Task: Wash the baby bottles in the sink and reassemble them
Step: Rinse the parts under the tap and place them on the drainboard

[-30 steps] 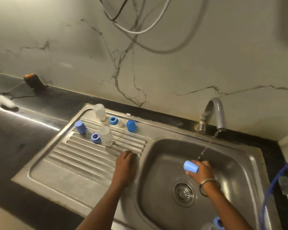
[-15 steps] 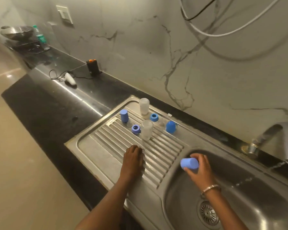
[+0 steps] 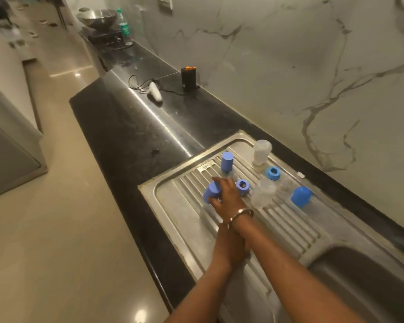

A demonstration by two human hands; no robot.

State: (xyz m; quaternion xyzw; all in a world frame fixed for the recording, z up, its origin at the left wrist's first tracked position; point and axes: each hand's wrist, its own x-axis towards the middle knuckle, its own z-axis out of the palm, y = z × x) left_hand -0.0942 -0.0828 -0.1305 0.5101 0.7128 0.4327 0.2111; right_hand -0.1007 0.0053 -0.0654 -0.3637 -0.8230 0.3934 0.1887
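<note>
My right hand [image 3: 226, 197], a bangle on its wrist, reaches across my left arm and grips a blue cylindrical cap [image 3: 210, 194] just over the ribbed drainboard [image 3: 184, 210]. My left hand [image 3: 229, 249] rests on the drainboard, its fingers partly hidden under my right wrist. On the drainboard stand another blue cap [image 3: 227, 161], two clear bottles [image 3: 261, 151] [image 3: 264, 193], two blue collar rings [image 3: 242, 186] [image 3: 273, 172] and a blue dome cap [image 3: 300, 195].
The sink basin [image 3: 359, 280] lies at the lower right. A black countertop [image 3: 131, 136] runs back along the marble wall, carrying a white corded device [image 3: 155, 91], a black box with an orange top [image 3: 188, 75], a steel bowl [image 3: 97, 16] and a green bottle [image 3: 124, 26].
My right hand carried the blue cap from under the tap in the basin leftward across my left arm to the drainboard. The view swung left; my left hand stayed put.
</note>
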